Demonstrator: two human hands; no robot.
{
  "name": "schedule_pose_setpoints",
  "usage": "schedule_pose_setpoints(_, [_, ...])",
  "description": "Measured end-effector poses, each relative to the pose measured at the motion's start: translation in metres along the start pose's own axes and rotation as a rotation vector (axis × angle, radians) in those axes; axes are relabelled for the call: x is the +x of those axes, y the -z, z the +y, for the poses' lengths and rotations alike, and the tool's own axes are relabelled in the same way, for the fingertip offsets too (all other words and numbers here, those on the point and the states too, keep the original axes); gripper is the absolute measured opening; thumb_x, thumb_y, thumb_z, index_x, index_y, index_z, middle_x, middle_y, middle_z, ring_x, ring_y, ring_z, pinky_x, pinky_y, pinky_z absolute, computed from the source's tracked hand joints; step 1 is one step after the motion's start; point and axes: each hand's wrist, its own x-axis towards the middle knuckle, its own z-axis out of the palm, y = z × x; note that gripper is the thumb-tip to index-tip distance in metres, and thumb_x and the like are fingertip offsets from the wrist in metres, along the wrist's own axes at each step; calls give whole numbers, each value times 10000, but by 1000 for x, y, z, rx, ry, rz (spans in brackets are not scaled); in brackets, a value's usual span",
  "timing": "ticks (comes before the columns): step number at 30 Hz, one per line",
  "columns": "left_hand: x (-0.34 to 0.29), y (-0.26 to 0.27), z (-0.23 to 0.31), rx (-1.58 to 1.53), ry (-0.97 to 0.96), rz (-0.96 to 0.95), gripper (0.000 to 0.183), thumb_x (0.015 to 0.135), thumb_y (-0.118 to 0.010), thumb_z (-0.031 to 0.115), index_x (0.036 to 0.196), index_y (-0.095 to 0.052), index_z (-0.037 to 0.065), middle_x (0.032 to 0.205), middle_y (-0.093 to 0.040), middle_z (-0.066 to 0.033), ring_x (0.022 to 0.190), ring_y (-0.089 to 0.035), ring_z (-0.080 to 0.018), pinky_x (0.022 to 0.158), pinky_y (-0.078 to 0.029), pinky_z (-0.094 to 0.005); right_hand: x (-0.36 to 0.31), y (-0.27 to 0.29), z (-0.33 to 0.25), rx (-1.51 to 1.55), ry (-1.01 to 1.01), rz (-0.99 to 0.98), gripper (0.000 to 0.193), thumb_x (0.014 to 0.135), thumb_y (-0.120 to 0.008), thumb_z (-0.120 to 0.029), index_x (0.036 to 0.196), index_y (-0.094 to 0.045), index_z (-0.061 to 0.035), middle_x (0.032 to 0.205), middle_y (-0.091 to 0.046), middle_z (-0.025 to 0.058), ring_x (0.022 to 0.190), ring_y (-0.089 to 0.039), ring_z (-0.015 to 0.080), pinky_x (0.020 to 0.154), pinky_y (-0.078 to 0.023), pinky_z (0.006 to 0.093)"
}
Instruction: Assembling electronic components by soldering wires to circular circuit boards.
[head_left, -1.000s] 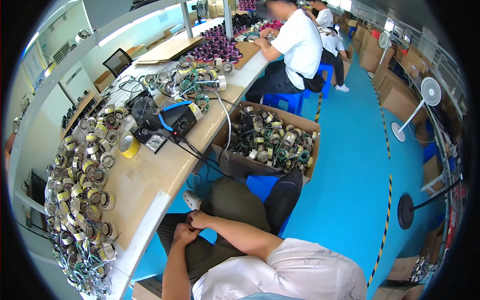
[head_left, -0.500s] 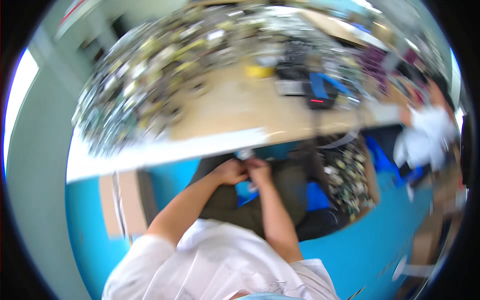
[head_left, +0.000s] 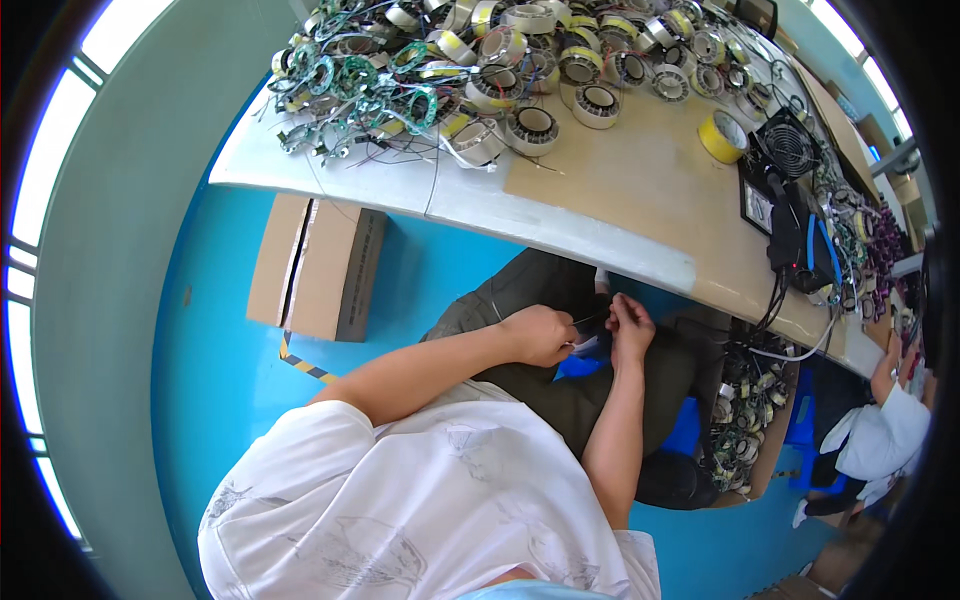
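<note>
Over my lap, just below the table's front edge, both hands are held a little apart. My left hand (head_left: 540, 335) is closed in a fist, its knuckles turned up. My right hand (head_left: 630, 322) is closed in a pinch, fingertips pointing up. A thin wire (head_left: 590, 318) appears to span the gap between them; its ends are hidden in the fingers. Something small and pale shows at the edge of my left fist, too small to name.
On the table (head_left: 590, 210) lies a heap of ring-shaped wound coils (head_left: 495, 88) with green circuit rings (head_left: 360, 75). To the right are a yellow tape roll (head_left: 722, 136) and blue-handled pliers (head_left: 822, 245). Boxes (head_left: 325, 270) (head_left: 765, 460) stand below; a person (head_left: 885, 430) sits far right.
My view has swung left, so the table and hands appear farther right. My hands, close together before, are now a little apart with the strand between them.
</note>
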Motion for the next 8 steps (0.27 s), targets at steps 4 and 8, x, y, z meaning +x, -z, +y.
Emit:
schedule_pose_setpoints(4, [1,-1,6,-93,3,55,166,840,-680,180,938,-694,47,818,-641,-140,733,-649,-354,663,-544,-455,-2,9,9,-57,9,-3,174,887,-765,-115,1031,-707,-36,808,-680,31,607,-572,78,509,-466,231])
schedule_pose_setpoints(8, [37,-14,10,-83,-165,89,382,850,-710,187,1205,-647,61,940,-701,-170,798,-702,-327,722,-576,-412,12,7,21,-19,28,-38,207,848,-805,-148,1009,-741,-35,785,-708,53,578,-609,98,508,-521,257])
